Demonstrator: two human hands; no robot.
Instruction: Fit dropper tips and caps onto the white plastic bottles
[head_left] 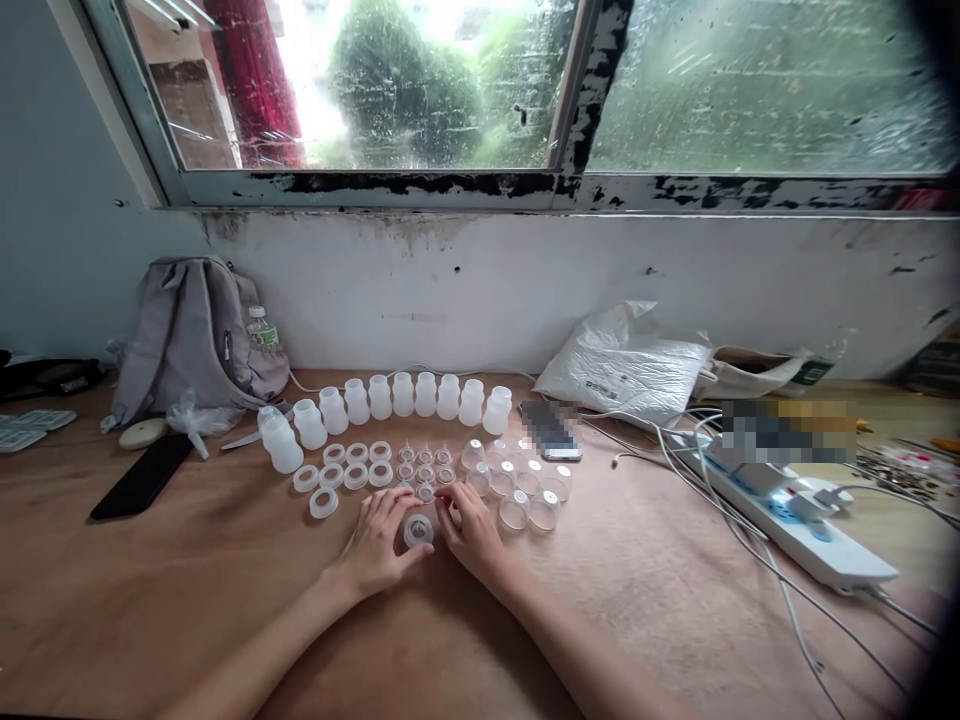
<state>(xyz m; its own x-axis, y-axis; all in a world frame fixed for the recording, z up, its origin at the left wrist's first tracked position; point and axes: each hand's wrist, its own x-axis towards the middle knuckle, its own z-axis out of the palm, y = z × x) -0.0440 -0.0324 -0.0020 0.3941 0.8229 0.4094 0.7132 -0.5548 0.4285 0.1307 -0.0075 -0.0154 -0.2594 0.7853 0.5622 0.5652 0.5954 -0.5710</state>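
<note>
Just left of a white ring with a clear nipple in it (418,531) lies my left hand (379,540), its thumb and fingers spread around the ring's side. On the other side, my right hand (471,525) has bent fingers with the tips close together. Those tips are beside a clear silicone nipple (426,492), and whether they hold anything cannot be made out. More clear nipples (425,458) stand in rows beyond. White screw rings (323,502) lie to the left, and clear dome caps (514,510) to the right. Frosted small bottles (403,395) form an arc behind.
A phone (551,430) lies behind the caps, near a plastic mailer bag (630,365). A power strip (787,520) with trailing cables takes up the right. On the left are a black phone-like slab (142,477) and a grey backpack (187,340) against the wall.
</note>
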